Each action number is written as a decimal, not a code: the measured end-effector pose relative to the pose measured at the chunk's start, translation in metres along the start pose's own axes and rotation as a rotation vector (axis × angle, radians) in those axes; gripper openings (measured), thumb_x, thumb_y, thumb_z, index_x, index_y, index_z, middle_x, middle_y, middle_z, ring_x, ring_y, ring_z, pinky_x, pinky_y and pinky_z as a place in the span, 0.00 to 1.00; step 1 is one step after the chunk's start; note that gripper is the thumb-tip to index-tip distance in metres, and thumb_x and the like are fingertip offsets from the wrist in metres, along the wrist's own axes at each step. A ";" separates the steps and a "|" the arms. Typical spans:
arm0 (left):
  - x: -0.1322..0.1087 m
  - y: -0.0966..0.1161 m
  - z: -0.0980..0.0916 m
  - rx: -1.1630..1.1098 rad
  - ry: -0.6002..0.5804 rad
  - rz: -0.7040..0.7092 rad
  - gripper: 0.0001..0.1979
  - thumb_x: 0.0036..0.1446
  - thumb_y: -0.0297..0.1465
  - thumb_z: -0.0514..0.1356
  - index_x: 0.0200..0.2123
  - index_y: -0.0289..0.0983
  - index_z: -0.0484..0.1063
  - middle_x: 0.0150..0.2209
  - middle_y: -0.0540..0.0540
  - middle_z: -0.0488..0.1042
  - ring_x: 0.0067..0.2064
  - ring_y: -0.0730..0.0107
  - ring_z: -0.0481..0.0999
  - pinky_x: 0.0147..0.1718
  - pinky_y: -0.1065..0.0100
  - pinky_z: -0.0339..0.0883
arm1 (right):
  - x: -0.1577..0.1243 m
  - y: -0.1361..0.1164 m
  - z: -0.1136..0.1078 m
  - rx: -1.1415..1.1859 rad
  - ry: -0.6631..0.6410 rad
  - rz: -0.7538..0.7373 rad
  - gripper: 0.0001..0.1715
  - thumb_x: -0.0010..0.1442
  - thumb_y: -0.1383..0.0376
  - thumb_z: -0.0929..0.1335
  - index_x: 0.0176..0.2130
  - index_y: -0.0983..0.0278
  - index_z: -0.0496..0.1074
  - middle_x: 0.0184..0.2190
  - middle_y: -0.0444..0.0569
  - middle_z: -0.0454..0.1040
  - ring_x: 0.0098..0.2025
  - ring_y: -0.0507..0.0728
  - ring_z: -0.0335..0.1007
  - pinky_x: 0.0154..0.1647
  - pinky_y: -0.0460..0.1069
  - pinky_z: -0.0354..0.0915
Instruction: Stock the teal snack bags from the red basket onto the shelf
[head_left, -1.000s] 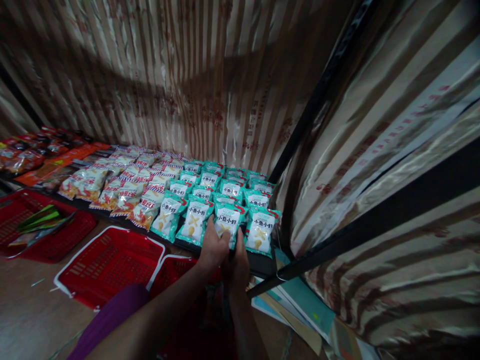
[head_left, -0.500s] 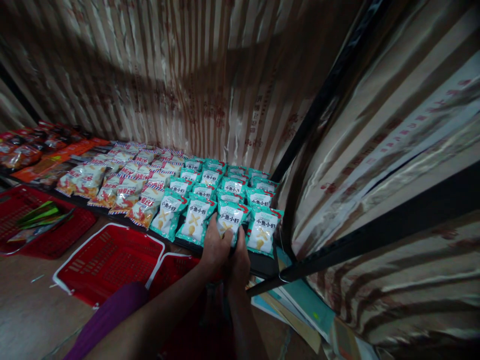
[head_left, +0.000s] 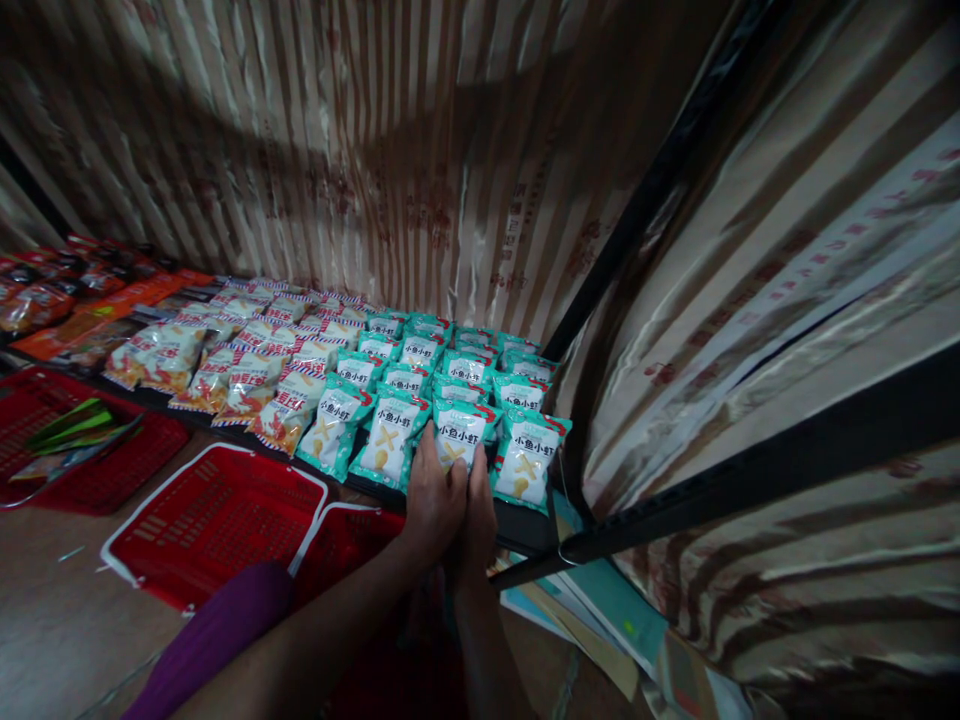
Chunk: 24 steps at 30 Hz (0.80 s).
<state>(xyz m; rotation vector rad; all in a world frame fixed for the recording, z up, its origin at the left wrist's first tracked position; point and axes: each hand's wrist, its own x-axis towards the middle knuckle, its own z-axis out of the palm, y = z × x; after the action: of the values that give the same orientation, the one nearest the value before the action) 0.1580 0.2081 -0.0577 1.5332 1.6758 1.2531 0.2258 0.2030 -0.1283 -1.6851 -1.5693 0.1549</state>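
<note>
Both my hands meet at the front edge of a low black shelf [head_left: 525,530]. My left hand [head_left: 433,495] and my right hand [head_left: 478,505] pinch the bottom edge of one teal snack packet [head_left: 459,432] in the front row. More teal packets [head_left: 390,440] lie in rows beside and behind it, one packet [head_left: 526,462] just to its right. My fingers are closed on the packet's lower edge.
Red-and-white striped snack packets [head_left: 255,380] and orange and red packs [head_left: 45,300] fill the shelf to the left. Red baskets [head_left: 210,520] sit on the floor below, one [head_left: 67,450] holding green packets. Striped curtains hang behind and at right, black frame bars [head_left: 750,460], stacked papers [head_left: 600,610] below.
The view has shifted slightly; my hands have stayed on the same teal packet, pushing it a little further onto the shelf.
</note>
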 end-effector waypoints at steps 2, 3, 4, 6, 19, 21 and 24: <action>-0.001 -0.002 0.001 0.008 0.003 0.005 0.31 0.56 0.34 0.49 0.61 0.25 0.48 0.60 0.32 0.57 0.61 0.57 0.57 0.60 0.60 0.50 | 0.001 -0.001 -0.001 -0.002 -0.007 -0.023 0.33 0.61 0.63 0.55 0.64 0.63 0.43 0.62 0.53 0.54 0.59 0.57 0.57 0.54 0.50 0.61; -0.001 -0.002 0.002 0.011 0.002 0.006 0.31 0.56 0.34 0.49 0.61 0.26 0.49 0.60 0.32 0.57 0.61 0.57 0.57 0.60 0.60 0.50 | 0.001 -0.002 -0.002 -0.005 -0.008 -0.032 0.33 0.61 0.63 0.55 0.64 0.63 0.43 0.62 0.53 0.54 0.60 0.57 0.56 0.55 0.50 0.61; -0.001 -0.003 0.002 0.016 0.001 0.008 0.31 0.56 0.33 0.49 0.61 0.27 0.50 0.60 0.33 0.57 0.61 0.57 0.57 0.60 0.60 0.50 | 0.002 -0.002 -0.002 -0.008 -0.007 -0.040 0.33 0.61 0.63 0.55 0.64 0.64 0.43 0.62 0.53 0.54 0.60 0.57 0.56 0.55 0.51 0.60; 0.000 -0.003 0.003 0.030 0.001 0.013 0.29 0.56 0.33 0.49 0.60 0.27 0.51 0.60 0.33 0.57 0.61 0.57 0.57 0.60 0.59 0.49 | 0.003 0.000 -0.001 -0.014 -0.004 -0.055 0.33 0.62 0.63 0.54 0.64 0.65 0.44 0.62 0.54 0.53 0.61 0.58 0.54 0.56 0.52 0.59; 0.001 -0.012 0.007 0.011 -0.016 0.013 0.30 0.59 0.34 0.46 0.61 0.25 0.48 0.62 0.30 0.52 0.64 0.57 0.51 0.61 0.57 0.48 | 0.003 0.003 0.002 -0.065 0.002 -0.188 0.24 0.62 0.64 0.54 0.56 0.66 0.61 0.62 0.57 0.54 0.66 0.60 0.42 0.61 0.61 0.53; -0.001 -0.014 0.008 -0.008 -0.009 0.023 0.30 0.59 0.35 0.46 0.62 0.26 0.47 0.63 0.31 0.51 0.64 0.57 0.51 0.61 0.57 0.47 | 0.003 0.002 0.001 -0.076 0.012 -0.193 0.23 0.62 0.64 0.55 0.55 0.65 0.62 0.62 0.57 0.53 0.66 0.61 0.40 0.60 0.63 0.52; -0.005 -0.018 0.010 -0.005 0.006 0.075 0.30 0.59 0.35 0.45 0.62 0.28 0.46 0.64 0.34 0.49 0.65 0.59 0.49 0.62 0.58 0.45 | 0.004 0.002 0.001 -0.085 0.021 -0.200 0.23 0.62 0.64 0.54 0.54 0.67 0.63 0.62 0.58 0.53 0.66 0.61 0.40 0.60 0.64 0.52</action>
<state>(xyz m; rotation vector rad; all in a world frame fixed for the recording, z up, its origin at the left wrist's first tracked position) 0.1595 0.2077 -0.0785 1.6047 1.6307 1.3001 0.2273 0.2073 -0.1283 -1.5764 -1.7391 -0.0325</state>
